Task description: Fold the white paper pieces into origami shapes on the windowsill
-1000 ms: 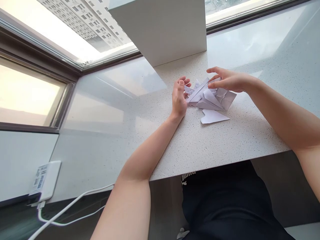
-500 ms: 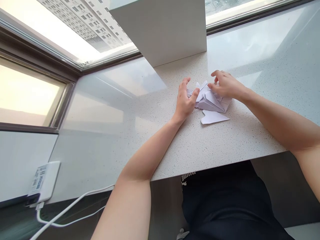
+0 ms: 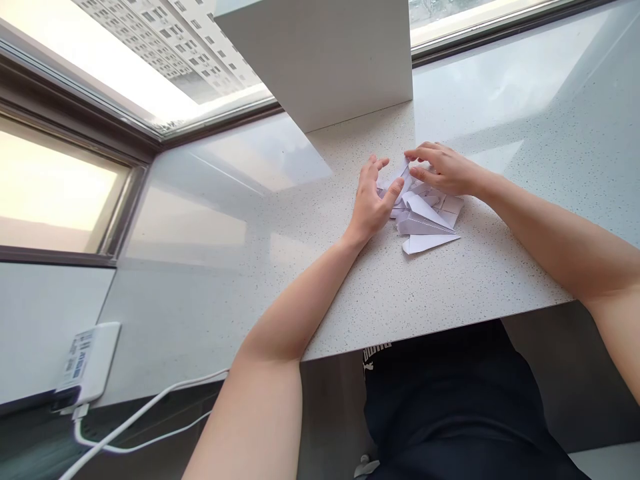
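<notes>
Left hand (image 3: 371, 200) pinches the folded paper (image 3: 426, 223) while right hand (image 3: 443, 171) presses flat on top.

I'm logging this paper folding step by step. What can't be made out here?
Head view:
folded paper: far part hidden under left hand and right hand; the grip unclear.
power bank label: too small to read.
white cable: cut off by bottom edge.

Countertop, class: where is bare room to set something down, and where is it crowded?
Bare: the countertop left of the left hand, up to the window frame; the strip between paper pile and near edge; right of the right hand. Crowded: the pile under both hands, before the white block.
</notes>
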`<state>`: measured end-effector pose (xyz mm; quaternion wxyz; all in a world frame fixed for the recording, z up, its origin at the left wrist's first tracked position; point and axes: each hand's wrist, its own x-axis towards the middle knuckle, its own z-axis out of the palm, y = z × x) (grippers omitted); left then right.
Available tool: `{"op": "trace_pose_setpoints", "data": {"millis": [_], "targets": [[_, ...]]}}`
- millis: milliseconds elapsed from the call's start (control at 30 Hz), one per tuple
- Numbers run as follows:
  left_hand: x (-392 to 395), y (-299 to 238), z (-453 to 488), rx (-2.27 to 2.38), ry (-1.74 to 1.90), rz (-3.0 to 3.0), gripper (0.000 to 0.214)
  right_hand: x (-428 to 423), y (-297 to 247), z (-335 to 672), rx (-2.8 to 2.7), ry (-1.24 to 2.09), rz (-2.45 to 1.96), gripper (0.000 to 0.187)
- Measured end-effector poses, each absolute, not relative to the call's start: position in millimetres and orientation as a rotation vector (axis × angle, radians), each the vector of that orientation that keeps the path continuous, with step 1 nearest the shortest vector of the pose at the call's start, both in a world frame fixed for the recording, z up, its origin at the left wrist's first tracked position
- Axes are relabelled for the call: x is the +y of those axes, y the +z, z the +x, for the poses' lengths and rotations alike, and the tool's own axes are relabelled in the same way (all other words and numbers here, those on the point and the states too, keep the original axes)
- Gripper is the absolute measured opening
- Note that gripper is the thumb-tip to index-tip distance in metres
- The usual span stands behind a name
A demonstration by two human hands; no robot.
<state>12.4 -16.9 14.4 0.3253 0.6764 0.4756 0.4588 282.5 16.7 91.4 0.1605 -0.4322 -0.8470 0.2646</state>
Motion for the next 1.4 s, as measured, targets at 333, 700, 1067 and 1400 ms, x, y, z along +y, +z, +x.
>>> {"op": "trace_pose_setpoints", "data": {"millis": [333,700,1067,1400], "targets": [[-15.9,6.0,14.0,1.199,1.234,1.779,0.082,22.5,73.3,285.2,-2.310,0.810,-1.168,0.072],[-10.2,-7.2,5.7,1.193,1.229,1.984,0.069,39.7,43.9,290.7,-2.105,0.834,-1.053,0.040],[-6.9,-8.1,5.7,1.302,1.257,1.947,0.055,39.8,55.4,296.1,-1.973,1.136,-1.009,0.024],[-27.5,20.4,15.1,1.382,1.235,2.233,0.047,37.8,56.9,297.0,-2.050,1.067,-1.041,0.018]]}}
